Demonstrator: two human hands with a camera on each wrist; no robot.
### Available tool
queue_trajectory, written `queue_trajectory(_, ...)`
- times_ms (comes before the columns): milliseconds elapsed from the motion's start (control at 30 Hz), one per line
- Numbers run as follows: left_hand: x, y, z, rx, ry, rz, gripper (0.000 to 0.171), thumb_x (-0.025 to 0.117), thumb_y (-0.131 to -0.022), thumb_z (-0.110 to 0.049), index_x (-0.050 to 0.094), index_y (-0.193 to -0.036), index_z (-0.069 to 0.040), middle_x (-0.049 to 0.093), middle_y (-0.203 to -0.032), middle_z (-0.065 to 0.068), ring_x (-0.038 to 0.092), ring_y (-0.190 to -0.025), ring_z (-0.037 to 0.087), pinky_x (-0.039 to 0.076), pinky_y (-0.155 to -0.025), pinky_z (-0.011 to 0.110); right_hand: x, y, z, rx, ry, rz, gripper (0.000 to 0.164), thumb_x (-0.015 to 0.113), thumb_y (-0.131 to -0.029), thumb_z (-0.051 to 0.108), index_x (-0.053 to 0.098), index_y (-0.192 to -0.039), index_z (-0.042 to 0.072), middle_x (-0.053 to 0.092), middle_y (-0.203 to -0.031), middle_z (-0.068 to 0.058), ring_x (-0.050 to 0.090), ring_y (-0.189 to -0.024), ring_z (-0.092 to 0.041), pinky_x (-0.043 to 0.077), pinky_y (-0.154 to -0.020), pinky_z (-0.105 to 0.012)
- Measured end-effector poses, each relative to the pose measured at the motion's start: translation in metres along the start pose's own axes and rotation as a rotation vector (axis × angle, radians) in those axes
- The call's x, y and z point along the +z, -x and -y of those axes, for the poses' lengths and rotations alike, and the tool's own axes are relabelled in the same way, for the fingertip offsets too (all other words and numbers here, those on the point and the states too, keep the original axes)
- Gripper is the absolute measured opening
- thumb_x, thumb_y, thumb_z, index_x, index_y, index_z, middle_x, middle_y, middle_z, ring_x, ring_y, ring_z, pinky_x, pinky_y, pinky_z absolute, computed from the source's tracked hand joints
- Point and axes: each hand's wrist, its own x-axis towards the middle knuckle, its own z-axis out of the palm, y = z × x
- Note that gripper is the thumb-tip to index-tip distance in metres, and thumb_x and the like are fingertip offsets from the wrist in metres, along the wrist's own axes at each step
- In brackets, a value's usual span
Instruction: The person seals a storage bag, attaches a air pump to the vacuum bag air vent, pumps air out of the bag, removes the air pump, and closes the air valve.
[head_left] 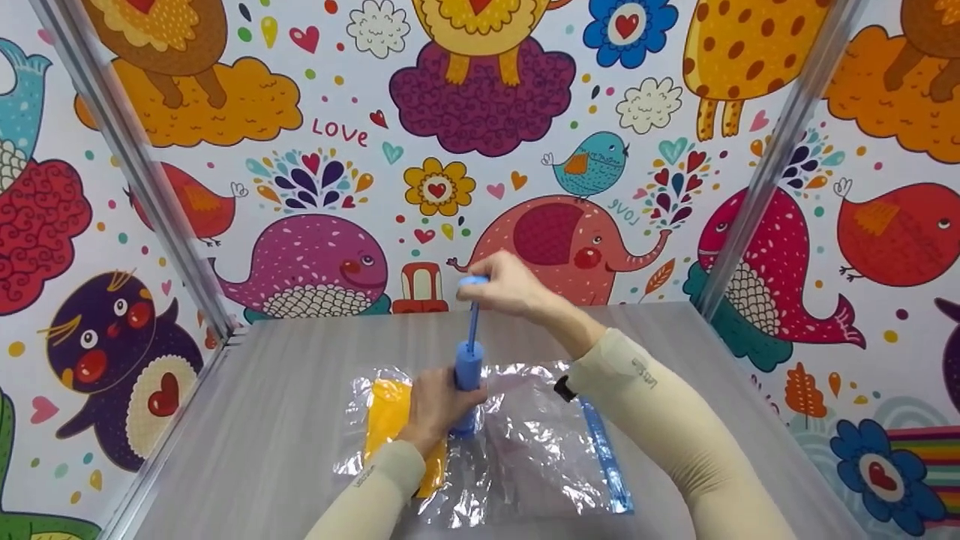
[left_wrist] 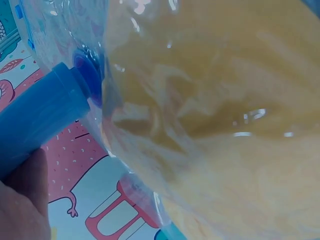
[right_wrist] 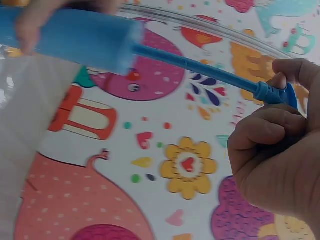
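A blue hand pump stands nearly upright on a clear plastic bag lying on the table. My left hand grips the pump's barrel near its lower end. Above it, my right hand holds the pump's handle, with the thin rod drawn out of the barrel. In the left wrist view, the pump's end meets a round blue valve on the bag. A folded yellow-orange item shows through the bag's left part. The right wrist view shows curled fingers around the handle.
The bag has a blue strip along its right edge. A grey table lies beneath it. Walls printed with cartoon animals and metal corner posts enclose the table at the back and sides.
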Motion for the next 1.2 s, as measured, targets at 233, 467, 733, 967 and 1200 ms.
queue_trajectory(233, -0.001, 0.001, -0.003, -0.082, 0.062, 0.029, 0.034, 0.096, -0.087, -0.037, 0.077, -0.103, -0.013, 0.088, -0.100, 0.011, 0.085, -0.090, 0.031, 0.072, -0.090, 0.054, -0.025, 0.006, 0.039, -0.095, -0.034, -0.053, 0.037, 0.075, -0.094, 0.022, 0.059, -0.062, 0.017, 0.046, -0.056, 0.007, 0.039, -0.054, -0.013, 0.034, -0.052, -0.027)
queue_trajectory(467, -0.002, 0.001, -0.004, -0.072, 0.089, 0.022, 0.037, 0.096, -0.087, -0.041, 0.080, -0.101, -0.011, 0.088, -0.099, 0.013, 0.086, -0.089, 0.032, 0.072, -0.089, 0.055, -0.025, 0.007, 0.049, -0.101, 0.028, -0.032, 0.038, 0.076, -0.098, 0.025, 0.057, -0.066, 0.019, 0.043, -0.059, 0.007, 0.039, -0.058, -0.012, 0.034, -0.054, -0.025)
queue_trajectory(733, -0.005, 0.002, -0.001, -0.115, 0.109, 0.067, 0.035, 0.094, -0.090, -0.042, 0.080, -0.100, -0.012, 0.088, -0.096, 0.011, 0.085, -0.086, 0.029, 0.072, -0.091, 0.055, -0.024, 0.009, 0.048, -0.095, 0.036, -0.035, 0.048, 0.074, -0.104, 0.037, 0.053, -0.065, 0.020, 0.040, -0.059, 0.007, 0.037, -0.055, -0.014, 0.032, -0.052, -0.027)
queue_trajectory(967, -0.004, 0.003, -0.002, -0.125, 0.107, 0.066, 0.038, 0.095, -0.088, -0.044, 0.081, -0.100, -0.011, 0.088, -0.098, 0.013, 0.086, -0.089, 0.032, 0.072, -0.092, 0.055, -0.024, 0.008, 0.045, -0.103, 0.025, -0.029, 0.050, 0.072, -0.105, 0.036, 0.049, -0.064, 0.021, 0.038, -0.058, 0.008, 0.036, -0.054, -0.014, 0.031, -0.053, -0.027)
queue_trajectory(1200, -0.004, 0.002, -0.006, -0.135, 0.105, 0.067, 0.036, 0.096, -0.087, -0.039, 0.080, -0.103, -0.010, 0.088, -0.104, 0.016, 0.086, -0.094, 0.035, 0.071, -0.093, 0.058, -0.025, 0.006, 0.041, -0.090, 0.035, -0.041, 0.048, 0.069, -0.105, 0.036, 0.049, -0.064, 0.021, 0.038, -0.058, 0.007, 0.034, -0.055, -0.013, 0.031, -0.052, -0.027)
